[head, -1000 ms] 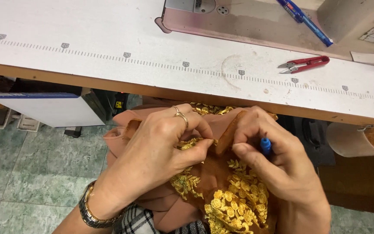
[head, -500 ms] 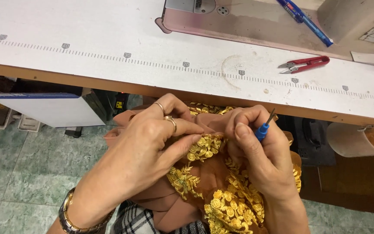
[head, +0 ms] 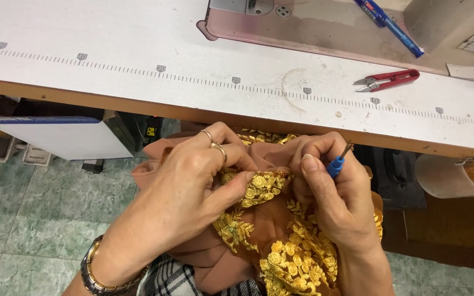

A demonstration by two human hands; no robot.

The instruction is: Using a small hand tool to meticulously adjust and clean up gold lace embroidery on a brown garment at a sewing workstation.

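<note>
Left hand (head: pixel 193 186) palm down, fingers pinching brown cloth (head: pixel 259 241) below the counter (head: pixel 138 60), right hand (head: pixel 336 203) beside it, fingers clenched on blue tool (head: pixel 337 163).

Red thread snips (head: pixel 388 80) and a blue pen (head: pixel 389 26) lie well apart on the white surface (head: pixel 138 49); green tiled floor (head: pixel 23 208) below.

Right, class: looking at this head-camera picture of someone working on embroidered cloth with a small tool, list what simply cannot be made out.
- Head view: tip of the blue-handled tool, too small.
- The spot being worked on the brown cloth, hidden by the left hand and right hand.
- Sewing machine, cut off by the top edge.
- Rest of the cloth, cut off by the bottom edge.
</note>
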